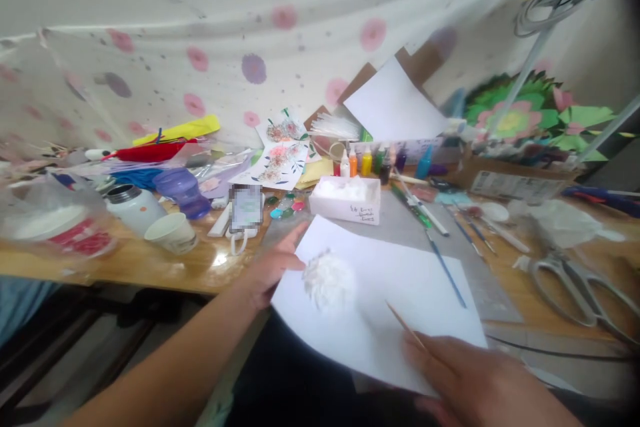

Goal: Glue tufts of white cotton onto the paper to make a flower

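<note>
A white paper sheet (390, 260) tilts over the table's front edge and my lap. On its left part lies a round, ridged mound of white material (330, 280). My left hand (283, 263) grips the sheet's left edge, thumb on top and a finger stretched along the side; its other fingers are partly hidden. In my right hand (465, 367) is a thin wooden stick (400, 320), its pointed tip just above the paper, right of the mound. Blur softens this hand at the sheet's lower right edge. A blue paintbrush (445, 270) lies across the sheet's far right part.
Beyond the sheet stands a white box (345, 203) with white contents, before several paint bottles (367, 161). Large scissors (580, 290) lie at right. A paper cup (171, 233), a white bottle (135, 210) and a bagged tub (60, 233) stand at left.
</note>
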The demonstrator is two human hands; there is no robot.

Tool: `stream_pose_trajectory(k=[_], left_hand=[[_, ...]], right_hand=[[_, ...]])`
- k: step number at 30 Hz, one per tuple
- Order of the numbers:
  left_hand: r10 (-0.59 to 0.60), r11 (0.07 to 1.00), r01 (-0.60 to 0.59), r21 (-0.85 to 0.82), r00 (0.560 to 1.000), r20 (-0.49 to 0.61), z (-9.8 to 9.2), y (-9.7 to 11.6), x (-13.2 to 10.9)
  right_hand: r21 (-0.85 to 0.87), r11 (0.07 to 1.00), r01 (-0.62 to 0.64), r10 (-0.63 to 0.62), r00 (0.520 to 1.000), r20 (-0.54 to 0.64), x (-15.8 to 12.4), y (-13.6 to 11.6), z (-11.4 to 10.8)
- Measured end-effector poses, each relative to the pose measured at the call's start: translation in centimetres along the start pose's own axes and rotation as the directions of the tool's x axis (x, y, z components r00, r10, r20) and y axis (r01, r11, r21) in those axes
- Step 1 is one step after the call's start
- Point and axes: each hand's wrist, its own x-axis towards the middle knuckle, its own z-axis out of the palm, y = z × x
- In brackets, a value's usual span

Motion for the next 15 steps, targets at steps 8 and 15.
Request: stream_pose_trajectory(k=[8, 15], left_hand=[[0.063, 0.995, -0.064, 0.082, 0.998, 0.016, -1.7, 3.5, -1.5], [-0.052, 0.989, 0.047, 0.144, 0.998, 0.034, -2.4, 4.7, 1.2]], right_hand=[[-0.111, 0.966, -0.234, 0.208, 0.957, -0.201, 1.9, 5.0, -1.7], [-0.113, 0.979, -0.167, 0.187, 0.964, 0.191, 1.5, 10.9, 0.8]])
